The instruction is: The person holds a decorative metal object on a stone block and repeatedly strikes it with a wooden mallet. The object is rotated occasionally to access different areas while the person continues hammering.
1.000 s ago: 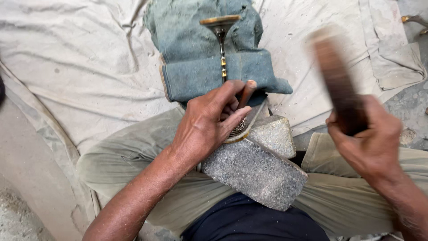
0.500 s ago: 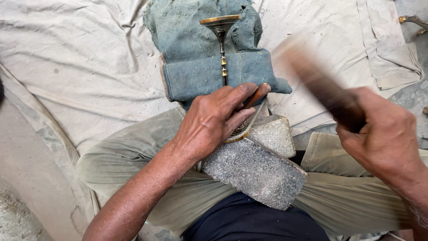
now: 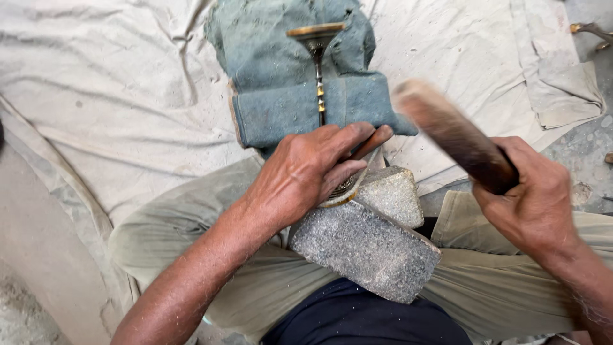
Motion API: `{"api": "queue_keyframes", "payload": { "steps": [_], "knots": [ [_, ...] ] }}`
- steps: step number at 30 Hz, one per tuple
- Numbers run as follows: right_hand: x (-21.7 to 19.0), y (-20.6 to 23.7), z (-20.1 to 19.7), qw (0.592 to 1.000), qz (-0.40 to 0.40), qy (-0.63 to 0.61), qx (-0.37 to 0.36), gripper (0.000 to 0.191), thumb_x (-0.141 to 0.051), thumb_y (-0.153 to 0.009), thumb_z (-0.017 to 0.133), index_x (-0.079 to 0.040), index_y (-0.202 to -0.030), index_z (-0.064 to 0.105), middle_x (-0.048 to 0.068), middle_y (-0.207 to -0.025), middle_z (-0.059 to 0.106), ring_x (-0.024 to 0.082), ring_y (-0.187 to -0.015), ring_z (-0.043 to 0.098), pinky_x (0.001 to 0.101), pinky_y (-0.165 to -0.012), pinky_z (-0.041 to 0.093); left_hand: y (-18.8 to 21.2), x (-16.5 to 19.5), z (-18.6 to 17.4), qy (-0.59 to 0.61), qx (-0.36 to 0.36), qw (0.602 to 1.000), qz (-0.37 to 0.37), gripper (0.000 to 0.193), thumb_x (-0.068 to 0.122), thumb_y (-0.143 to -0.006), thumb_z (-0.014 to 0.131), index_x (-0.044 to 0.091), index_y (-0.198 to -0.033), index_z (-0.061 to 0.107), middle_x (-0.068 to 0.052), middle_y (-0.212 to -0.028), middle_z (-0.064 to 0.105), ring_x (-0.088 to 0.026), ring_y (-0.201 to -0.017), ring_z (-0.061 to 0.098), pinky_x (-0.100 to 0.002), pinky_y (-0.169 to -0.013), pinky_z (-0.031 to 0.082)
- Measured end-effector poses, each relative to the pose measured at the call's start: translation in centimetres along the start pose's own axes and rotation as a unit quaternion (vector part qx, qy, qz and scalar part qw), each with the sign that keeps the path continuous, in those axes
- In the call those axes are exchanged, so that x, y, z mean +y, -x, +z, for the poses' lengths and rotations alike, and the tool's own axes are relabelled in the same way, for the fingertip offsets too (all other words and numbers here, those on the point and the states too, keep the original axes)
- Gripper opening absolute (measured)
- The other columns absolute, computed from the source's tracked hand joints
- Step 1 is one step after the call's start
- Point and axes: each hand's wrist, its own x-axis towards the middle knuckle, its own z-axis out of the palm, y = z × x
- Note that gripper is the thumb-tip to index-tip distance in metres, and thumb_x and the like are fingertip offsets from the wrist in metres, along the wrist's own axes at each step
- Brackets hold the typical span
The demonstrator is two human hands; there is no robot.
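Note:
My left hand (image 3: 311, 171) presses down on a round brass piece (image 3: 341, 190) that rests on a grey stone block (image 3: 364, 246) in my lap. A long brass stem (image 3: 317, 83) with a flat top runs from under that hand up over a folded blue-grey cloth (image 3: 287, 102). A dark wooden stick (image 3: 454, 135), blurred by motion, is gripped in my right hand (image 3: 533, 198) and angled up and left above the block.
A second, smaller stone (image 3: 394, 195) sits against the block. A dusty white sheet (image 3: 115, 96) covers the ground ahead and to the left. My legs in khaki trousers (image 3: 191, 223) frame the block. A small metal object (image 3: 590, 30) lies at the top right edge.
The stick in my right hand has swung down and leftward, from upright at the right toward the brass piece. My left hand has stayed on the piece.

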Motion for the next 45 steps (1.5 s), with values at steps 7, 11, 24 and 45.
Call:
{"api": "queue_keyframes", "payload": {
  "steps": [7,11,24,45],
  "knots": [
    [3.2,1.8,2.0,0.999,-0.001,-0.027,0.019,0.023,-0.008,-0.09,0.077,-0.002,-0.109,0.065,0.009,-0.087,0.066,0.017,-0.069,0.065,0.0317,-0.063,0.054,-0.2,-0.1,-0.3,0.005,-0.009,1.0,0.012,0.04,0.025,-0.098,0.07,0.011,-0.133,0.057,-0.01,-0.101,0.07,-0.03,-0.086,0.071,-0.043,-0.072,0.058],
    [3.5,2.1,2.4,0.999,0.002,-0.037,0.037,0.022,-0.009,-0.096,0.075,0.001,-0.112,0.063,0.008,-0.089,0.069,0.015,-0.075,0.068,0.0304,-0.069,0.057,-0.4,-0.1,-0.4,0.018,-0.01,1.0,0.017,0.041,0.025,-0.097,0.07,0.011,-0.133,0.057,-0.011,-0.104,0.071,-0.032,-0.089,0.071,-0.044,-0.072,0.057],
    [2.4,1.8,1.6,0.999,0.014,-0.031,0.005,0.015,-0.005,-0.093,0.075,-0.001,-0.106,0.068,0.009,-0.085,0.07,0.017,-0.07,0.069,0.0313,-0.059,0.056,-0.8,-0.2,-0.8,0.014,-0.05,0.999,0.007,0.041,0.027,-0.095,0.071,0.014,-0.133,0.059,-0.01,-0.097,0.07,-0.033,-0.084,0.07,-0.045,-0.07,0.056],
    [0.5,3.7,3.4,0.991,0.034,-0.087,0.091,0.025,-0.004,-0.089,0.074,0.001,-0.112,0.065,0.011,-0.096,0.068,0.019,-0.085,0.067,0.0352,-0.078,0.057,-1.6,-0.9,-1.1,0.015,-0.074,0.995,0.064,0.041,0.029,-0.095,0.072,0.013,-0.131,0.059,-0.01,-0.092,0.07,-0.033,-0.081,0.069,-0.046,-0.068,0.054]
  ]
}}
